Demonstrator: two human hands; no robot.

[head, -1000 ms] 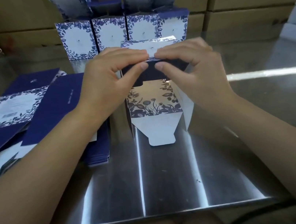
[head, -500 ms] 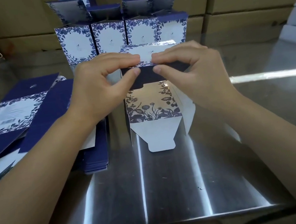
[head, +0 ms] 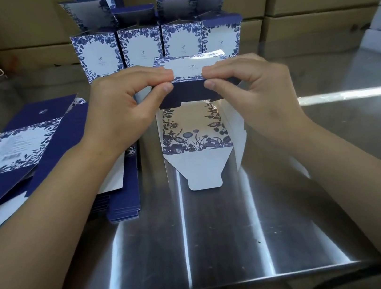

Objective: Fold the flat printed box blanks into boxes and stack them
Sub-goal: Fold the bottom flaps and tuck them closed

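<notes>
a shiny steel table (head: 223, 238) carries piled flat blue blanks (head: 124, 203) at the left and a row of upright folded boxes (head: 140, 48) at the back.

The one head-worn wide-angle camera is looking forward and down across the steel table (head: 224, 243), hanging close over the forearms (head: 46, 215). The left hand (head: 116, 116) and right hand (head: 261, 94) are sitting mid-frame, pinching the half-folded box (head: 195, 131). Finished boxes (head: 140, 45) are standing at 12 o'clock, flat blanks (head: 12, 151) are lying at 9 o'clock, and brown cartons (head: 314, 19) are closing off the far edge.
</notes>
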